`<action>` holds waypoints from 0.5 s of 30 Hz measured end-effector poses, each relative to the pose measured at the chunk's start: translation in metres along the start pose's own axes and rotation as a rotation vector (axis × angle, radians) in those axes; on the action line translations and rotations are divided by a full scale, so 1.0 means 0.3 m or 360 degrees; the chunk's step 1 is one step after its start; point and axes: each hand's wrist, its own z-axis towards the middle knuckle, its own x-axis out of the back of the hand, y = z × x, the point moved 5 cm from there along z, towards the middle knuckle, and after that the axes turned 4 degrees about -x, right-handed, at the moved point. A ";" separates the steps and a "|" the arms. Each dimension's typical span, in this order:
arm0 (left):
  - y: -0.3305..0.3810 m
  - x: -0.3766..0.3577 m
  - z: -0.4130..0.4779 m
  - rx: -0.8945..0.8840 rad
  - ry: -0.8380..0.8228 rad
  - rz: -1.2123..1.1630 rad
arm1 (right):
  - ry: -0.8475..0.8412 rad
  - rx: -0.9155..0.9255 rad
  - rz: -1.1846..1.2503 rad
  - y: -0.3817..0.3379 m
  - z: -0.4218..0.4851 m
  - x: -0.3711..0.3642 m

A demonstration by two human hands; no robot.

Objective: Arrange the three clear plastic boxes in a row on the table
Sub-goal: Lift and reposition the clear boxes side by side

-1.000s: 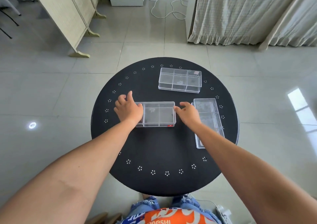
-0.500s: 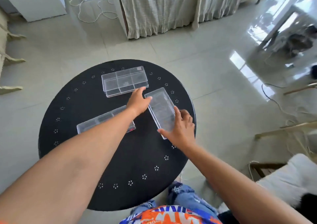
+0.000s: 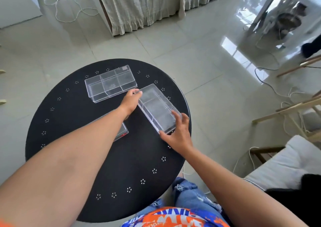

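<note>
right box [image 3: 157,107]: we hold it between both hands on the table [image 3: 97,159]
left hand [image 3: 130,100]: fingers pinch its far corner
right hand [image 3: 178,132]: spread over near end (thumb underneath edge)

Clear glossy plastic boxes [image 3: 157,107]; matt black table [image 3: 107,157]; glossy floor tiles [image 3: 199,56]

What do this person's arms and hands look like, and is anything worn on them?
Both forearms are bare right down to the wrists: no sleeves reach them, and no gloves, watch, rings or bracelets show on the left hand or the right hand. At the bottom edge you can see an orange, blue and white printed shirt and ripped blue jeans.
</note>
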 end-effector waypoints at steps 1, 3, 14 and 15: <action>0.014 0.014 0.002 -0.0032 0.0017 -0.0054 | 0.0071 0.0036 0.0123 -0.009 0.014 0.030; 0.041 0.039 -0.001 -0.0072 0.0036 -0.0152 | 0.0157 0.0046 0.0374 -0.046 0.053 0.099; 0.111 0.070 -0.081 -0.0094 0.0066 -0.0411 | -0.0700 -0.0940 0.1033 -0.120 0.298 0.210; 0.100 0.073 -0.087 -0.0061 0.0089 -0.0381 | -0.0742 -0.0999 0.1031 -0.121 0.302 0.207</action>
